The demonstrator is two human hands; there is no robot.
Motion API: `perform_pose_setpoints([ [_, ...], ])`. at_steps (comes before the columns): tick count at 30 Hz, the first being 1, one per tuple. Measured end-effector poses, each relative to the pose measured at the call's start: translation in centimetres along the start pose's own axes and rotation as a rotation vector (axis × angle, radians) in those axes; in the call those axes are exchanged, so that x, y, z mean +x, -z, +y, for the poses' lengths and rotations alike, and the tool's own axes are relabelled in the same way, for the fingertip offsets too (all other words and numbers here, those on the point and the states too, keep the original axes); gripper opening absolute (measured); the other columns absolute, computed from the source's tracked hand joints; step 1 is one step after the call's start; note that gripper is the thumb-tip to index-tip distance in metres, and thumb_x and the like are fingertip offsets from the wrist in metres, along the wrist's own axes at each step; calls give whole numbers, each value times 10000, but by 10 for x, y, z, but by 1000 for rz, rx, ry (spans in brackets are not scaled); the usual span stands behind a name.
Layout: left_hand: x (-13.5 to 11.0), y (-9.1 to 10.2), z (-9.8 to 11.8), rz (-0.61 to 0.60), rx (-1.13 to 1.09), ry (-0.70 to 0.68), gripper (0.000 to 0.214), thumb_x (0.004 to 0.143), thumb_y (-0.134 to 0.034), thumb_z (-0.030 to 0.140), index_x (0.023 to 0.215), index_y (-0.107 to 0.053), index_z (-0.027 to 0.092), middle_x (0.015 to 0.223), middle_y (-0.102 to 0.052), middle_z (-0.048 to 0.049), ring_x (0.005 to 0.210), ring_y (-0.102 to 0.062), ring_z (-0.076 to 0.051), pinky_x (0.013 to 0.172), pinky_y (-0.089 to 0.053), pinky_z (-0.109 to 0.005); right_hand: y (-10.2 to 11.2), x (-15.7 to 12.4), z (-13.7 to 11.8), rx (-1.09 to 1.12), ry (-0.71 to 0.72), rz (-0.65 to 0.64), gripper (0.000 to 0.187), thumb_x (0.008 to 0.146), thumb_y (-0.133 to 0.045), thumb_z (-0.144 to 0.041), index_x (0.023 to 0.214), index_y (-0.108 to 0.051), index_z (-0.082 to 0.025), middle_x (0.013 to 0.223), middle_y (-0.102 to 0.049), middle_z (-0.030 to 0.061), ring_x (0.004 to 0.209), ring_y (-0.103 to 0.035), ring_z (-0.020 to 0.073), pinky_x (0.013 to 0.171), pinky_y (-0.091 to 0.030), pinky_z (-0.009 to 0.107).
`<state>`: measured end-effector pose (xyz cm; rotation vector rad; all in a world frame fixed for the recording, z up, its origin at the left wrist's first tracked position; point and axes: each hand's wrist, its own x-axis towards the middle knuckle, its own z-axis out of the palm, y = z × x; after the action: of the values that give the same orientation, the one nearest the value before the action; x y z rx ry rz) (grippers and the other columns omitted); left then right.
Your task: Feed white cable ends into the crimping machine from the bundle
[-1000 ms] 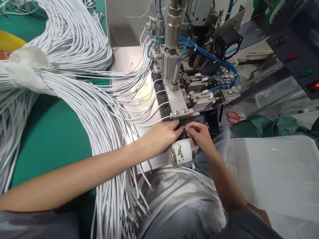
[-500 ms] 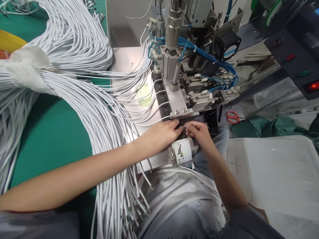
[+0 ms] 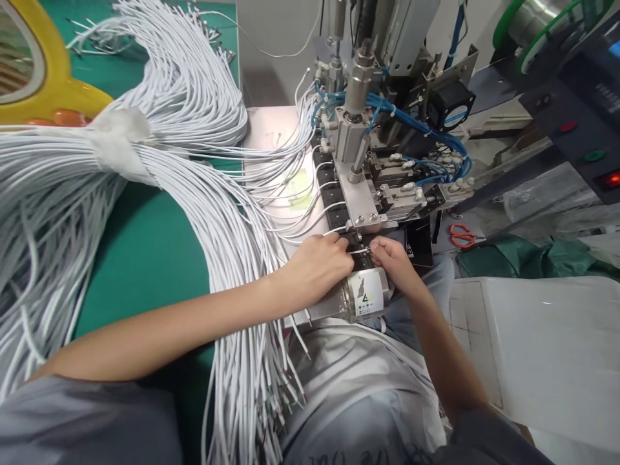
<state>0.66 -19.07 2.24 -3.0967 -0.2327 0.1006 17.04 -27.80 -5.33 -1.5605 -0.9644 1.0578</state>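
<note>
My left hand (image 3: 320, 266) is closed at the front of the machine, with a short length of white cable (image 3: 357, 252) coming out past its fingers. At that cable's end is a small metal piece, pinched by my right hand (image 3: 391, 259); its exact kind is too small to make out. Just below both hands sits a clear container (image 3: 371, 294) with a white label, small metal parts showing at its left side. Several white cables run into the black slotted holder (image 3: 334, 194) beyond my left hand.
A thick bundle of white cables (image 3: 194, 177), tied with a white wrap (image 3: 121, 142), lies on the green mat (image 3: 150, 239). The pneumatic machine (image 3: 356, 139) stands ahead. Red-handled scissors (image 3: 462, 236) and a white tray (image 3: 547, 336) are at right; a yellow-framed object (image 3: 58, 97) is far left.
The view has shifted, so the scene sits further right. My hands are slightly further apart, and white cable now shows between them.
</note>
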Motion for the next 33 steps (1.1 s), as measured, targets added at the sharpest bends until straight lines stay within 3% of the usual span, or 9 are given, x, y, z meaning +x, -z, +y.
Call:
perform_pose_setpoints([
  [3,-4,4,1,-8,13,30,151,763,-539,19,662,-609,106,703,-590,-77,618,-600,-191,434,-296,-269,0,-9,-7,-233,122,215,249,816,-473,-307,599,-440,-189,524,-364,-58,500,-333,88,465,-265,222],
  [5,-4,5,1,-21,34,65,154,773,-519,7,704,-623,98,744,-606,-86,599,-603,-182,424,-273,-267,-6,-25,-16,-360,215,431,237,844,-448,-269,625,-471,-182,544,-388,-53,511,-365,91,482,-292,223],
  [7,-3,3,1,-46,62,140,177,795,-481,-2,799,-640,77,784,-621,-105,597,-609,-184,421,-265,-267,-19,-48,-25,-422,312,545,198,860,-456,-251,690,-528,-177,573,-466,-45,517,-423,92,494,-331,218],
  [8,-2,2,1,-56,73,186,199,807,-459,-6,858,-640,60,791,-626,-115,600,-614,-188,423,-267,-265,-28,-61,-28,-451,366,541,179,859,-470,-237,712,-551,-178,579,-506,-43,507,-447,89,496,-348,214],
  [12,-1,0,-2,-55,77,293,260,816,-414,-23,966,-620,28,772,-634,-131,647,-634,-202,458,-311,-247,-71,-97,-25,-617,400,246,60,824,-547,-177,826,-607,-177,595,-592,-40,474,-510,82,500,-398,198],
  [16,-11,10,-4,-59,12,189,211,767,-475,-16,797,-655,89,774,-645,-116,675,-641,-205,474,-345,-248,-91,-103,-17,-706,414,199,84,818,-535,-136,860,-605,-156,677,-606,1,546,-545,105,549,-435,222],
  [19,-20,20,-4,-148,-62,34,156,708,-559,2,688,-650,126,762,-660,-84,655,-645,-207,458,-348,-264,-84,-98,-20,-627,485,222,107,832,-502,-114,800,-592,-162,638,-546,-10,514,-488,90,506,-407,210],
  [23,-23,21,-3,-235,-124,-38,169,732,-551,0,742,-665,123,821,-691,-73,702,-663,-198,479,-377,-275,-62,-93,-26,-477,547,303,88,821,-533,-113,799,-595,-171,660,-561,-5,573,-521,99,529,-427,204],
  [33,-18,20,-5,-99,-308,-329,76,742,-580,107,725,-636,155,715,-673,-48,604,-595,-164,477,-314,-282,-26,-78,-23,-44,334,667,123,794,-609,-278,780,-638,-159,549,-508,-37,454,-469,86,434,-361,214],
])
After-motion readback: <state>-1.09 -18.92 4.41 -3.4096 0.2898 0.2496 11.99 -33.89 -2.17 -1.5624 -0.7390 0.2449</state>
